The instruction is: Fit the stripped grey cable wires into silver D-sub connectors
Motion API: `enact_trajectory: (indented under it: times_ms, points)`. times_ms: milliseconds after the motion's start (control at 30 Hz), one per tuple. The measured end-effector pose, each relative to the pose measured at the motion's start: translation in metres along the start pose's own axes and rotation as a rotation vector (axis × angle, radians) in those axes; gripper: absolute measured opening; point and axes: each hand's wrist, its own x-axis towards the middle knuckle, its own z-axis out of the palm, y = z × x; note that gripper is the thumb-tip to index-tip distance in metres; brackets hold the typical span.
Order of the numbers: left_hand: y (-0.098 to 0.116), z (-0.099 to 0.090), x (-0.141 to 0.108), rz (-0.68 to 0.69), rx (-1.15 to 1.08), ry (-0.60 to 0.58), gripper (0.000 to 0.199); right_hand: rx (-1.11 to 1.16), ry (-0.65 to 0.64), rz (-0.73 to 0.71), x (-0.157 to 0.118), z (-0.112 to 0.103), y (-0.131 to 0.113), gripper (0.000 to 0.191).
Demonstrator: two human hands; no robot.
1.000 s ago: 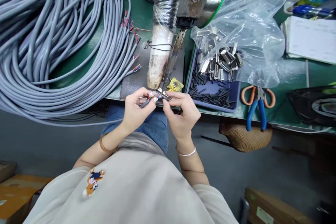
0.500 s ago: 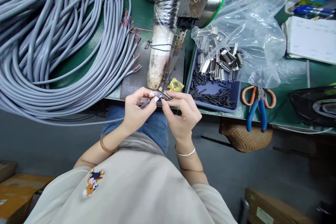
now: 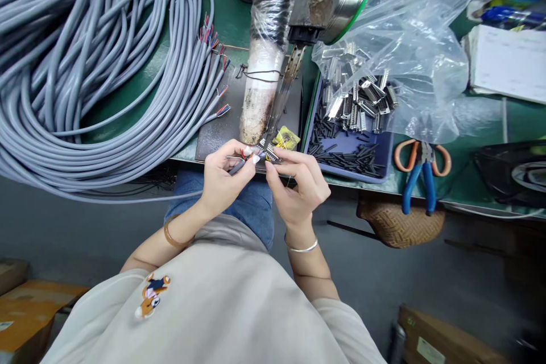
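Near the table's front edge, my left hand (image 3: 224, 173) is closed in a pinch on the end of a grey cable (image 3: 236, 168), whose thin coloured wires fan out past the fingertips. Opposite it, my right hand (image 3: 301, 182) pinches a small multi-pin connector (image 3: 272, 154) by its right end. The wire ends and the connector's pins meet between my fingers; which wires are joined, I cannot tell. Just above them comes down the tip of a soldering machine (image 3: 284, 91), beside a soot-stained white extraction hose (image 3: 257, 85). A yellow sponge (image 3: 286, 139) lies close to my right fingers.
A large bundle of grey cables (image 3: 128, 153) fills the left. On the right, a blue tray (image 3: 386, 159) holds connectors and black sleeves, partly under a plastic bag (image 3: 435, 62). Pliers (image 3: 420, 173) lie beside it. A solder spool (image 3: 352, 5) hangs behind the iron.
My right hand has shifted slightly to the right with the connector, whose pins now show more clearly below the iron tip. My left hand keeps its pinch on the cable.
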Motion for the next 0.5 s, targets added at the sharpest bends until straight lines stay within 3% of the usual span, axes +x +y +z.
enact_trajectory:
  times_ms: [500]
  points:
    - [0.0010,-0.0010,-0.0003,-0.078,-0.002,-0.015,0.017,0.042,-0.018,0.017,-0.0007,-0.0002,0.0028,0.018]
